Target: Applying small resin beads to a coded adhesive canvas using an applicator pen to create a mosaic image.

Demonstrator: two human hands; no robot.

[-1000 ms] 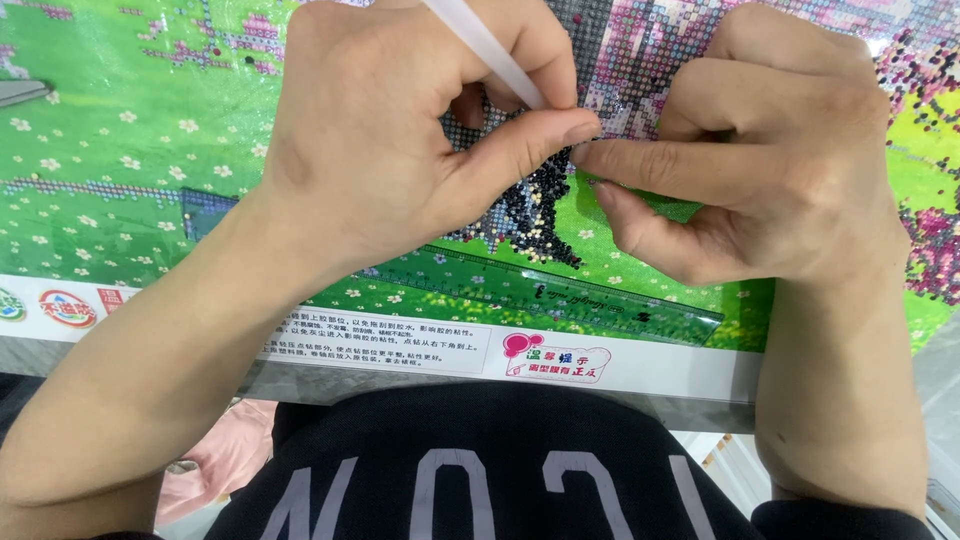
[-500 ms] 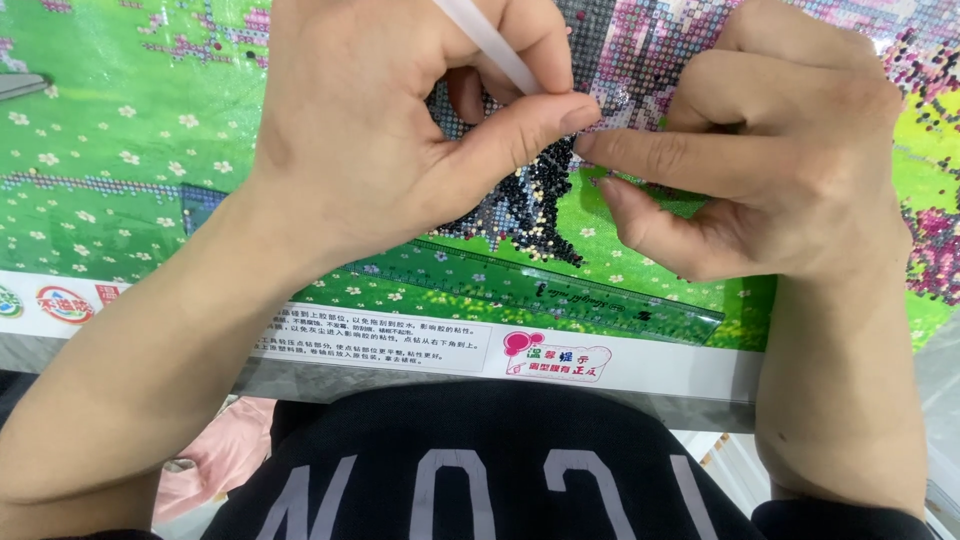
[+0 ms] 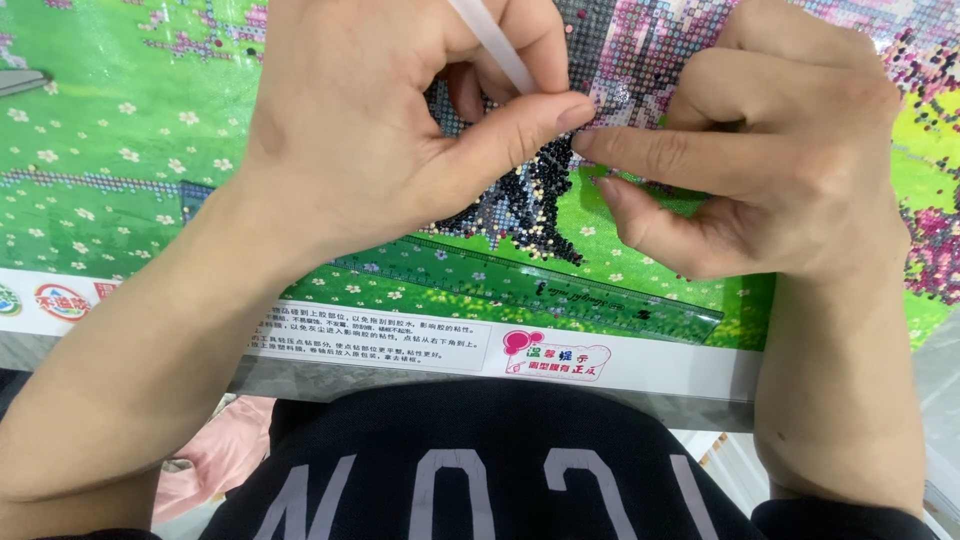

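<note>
A green diamond-painting canvas [image 3: 120,130] with small white flowers lies in front of me, partly covered in black, grey and pink beads [image 3: 540,200]. My left hand [image 3: 390,130] grips a white applicator pen [image 3: 495,45] between thumb and fingers, tip down on the beaded patch. My right hand [image 3: 770,150] rests on the canvas beside it, index finger stretched out so its tip nearly meets my left thumb. What lies under the fingertips is hidden.
A clear green ruler [image 3: 560,295] lies slanted on the canvas below my hands. The canvas has a white printed border [image 3: 420,345] along its near edge. My dark shirt [image 3: 480,470] and a pink cloth [image 3: 220,460] show below the table edge.
Both hands have crept slightly up and left on the canvas; the grip on the pen is unchanged.
</note>
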